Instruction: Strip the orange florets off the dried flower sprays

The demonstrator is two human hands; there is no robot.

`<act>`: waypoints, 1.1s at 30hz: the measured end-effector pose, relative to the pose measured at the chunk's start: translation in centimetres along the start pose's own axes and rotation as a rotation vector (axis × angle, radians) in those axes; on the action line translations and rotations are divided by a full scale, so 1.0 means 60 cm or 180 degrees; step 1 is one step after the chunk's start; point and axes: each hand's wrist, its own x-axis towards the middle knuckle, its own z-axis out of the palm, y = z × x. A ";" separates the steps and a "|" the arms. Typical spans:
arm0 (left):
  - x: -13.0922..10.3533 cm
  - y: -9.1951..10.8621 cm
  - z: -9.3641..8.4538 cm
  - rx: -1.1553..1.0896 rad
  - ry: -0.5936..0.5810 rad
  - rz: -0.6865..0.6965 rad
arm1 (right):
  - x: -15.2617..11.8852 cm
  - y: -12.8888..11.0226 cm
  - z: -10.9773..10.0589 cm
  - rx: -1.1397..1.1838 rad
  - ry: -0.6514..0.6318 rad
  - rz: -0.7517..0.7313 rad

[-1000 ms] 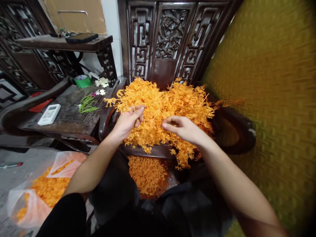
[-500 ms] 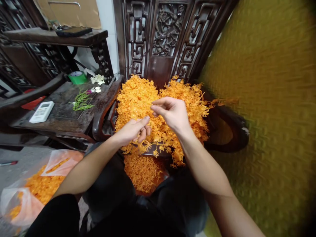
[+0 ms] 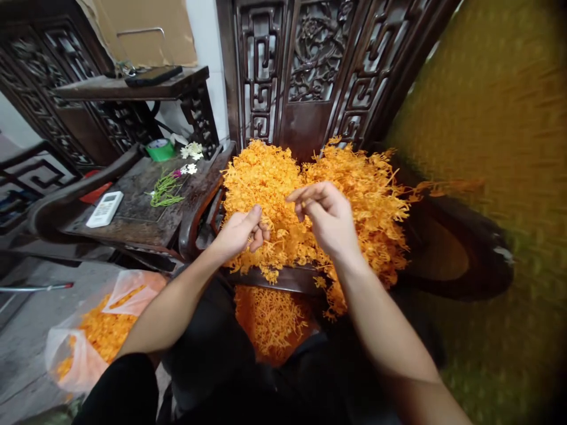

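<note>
A large heap of orange plastic flower pieces (image 3: 261, 177) covers the seat of a dark carved wooden chair. Over its front left part is my left hand (image 3: 243, 230), thumb raised and fingers curled; a small orange piece seems to be at its fingertips, too small to make out. My right hand (image 3: 326, 215) hovers above the heap's middle, apart from the left one, its index finger stretched out and the others bent, with nothing visible held. Below the seat edge, between the legs, more thin orange pieces (image 3: 274, 319) lie in a reddish container.
At the left, a dark side table (image 3: 133, 183) bears a white remote (image 3: 105, 209), green tape (image 3: 160, 150), green stems (image 3: 165, 192) and white flowers (image 3: 191, 151). A plastic bag (image 3: 80, 360) with orange pieces sits on the floor. A yellow-green textured surface (image 3: 509, 147) fills the right.
The view has shifted, so the scene sits further right. My right hand has moved away from my left hand, and its fingers have spread more.
</note>
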 end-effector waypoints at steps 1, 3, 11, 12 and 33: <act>0.000 0.001 0.004 0.0102 0.0041 0.0025 | -0.016 -0.006 0.015 -0.0090 -0.0225 -0.0045; -0.002 0.004 0.014 0.0273 0.0096 0.0055 | -0.040 -0.010 0.041 -0.0491 -0.0519 -0.0165; 0.035 -0.014 0.007 -0.0024 0.1249 -0.0317 | -0.080 -0.023 0.077 -0.0709 -0.0514 -0.1929; 0.038 -0.017 0.000 0.0028 0.1398 -0.0286 | -0.084 -0.033 0.073 -0.0560 -0.0527 -0.1941; -0.033 0.005 0.045 0.0846 -0.1620 -0.0390 | -0.008 0.032 -0.065 0.0436 0.0976 0.0387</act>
